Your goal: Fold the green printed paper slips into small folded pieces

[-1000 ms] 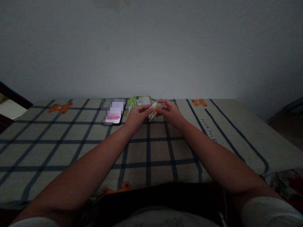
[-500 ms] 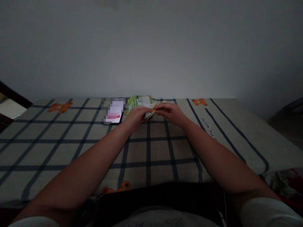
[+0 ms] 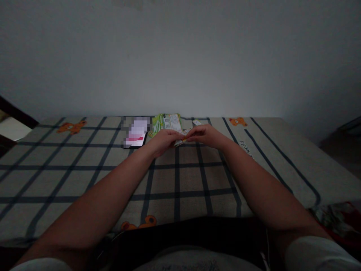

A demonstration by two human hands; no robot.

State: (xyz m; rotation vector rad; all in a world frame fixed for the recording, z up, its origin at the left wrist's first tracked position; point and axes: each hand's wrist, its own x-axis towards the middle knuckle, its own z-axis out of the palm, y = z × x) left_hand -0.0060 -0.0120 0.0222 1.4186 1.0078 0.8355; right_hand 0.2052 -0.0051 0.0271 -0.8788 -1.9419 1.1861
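Observation:
Between my two hands is a small printed packet [image 3: 182, 141], white with yellow or orange print, tilted a little above the cloth. My left hand [image 3: 165, 141] pinches its left side between thumb and fingers. On the other side, the fingertips of my right hand [image 3: 205, 134] close on the packet's right edge. Much of the packet is hidden by my fingers, and its contents cannot be made out. Just behind my left hand lies a green and white printed bag [image 3: 169, 121]. A small white printed piece [image 3: 196, 122] rests on the cloth behind my right hand.
A phone [image 3: 137, 131] with a lit, blurred screen lies left of the green bag. Under everything is a checked tablecloth [image 3: 113, 177] with bear prints. The table's back edge meets a grey wall [image 3: 180, 60]. Part of a dark wooden frame [image 3: 17, 113] stands at the left.
The packet has tipped lower and flatter between my fingers. My right hand has shifted slightly, uncovering more of the small white piece behind it. The bag and phone stay put.

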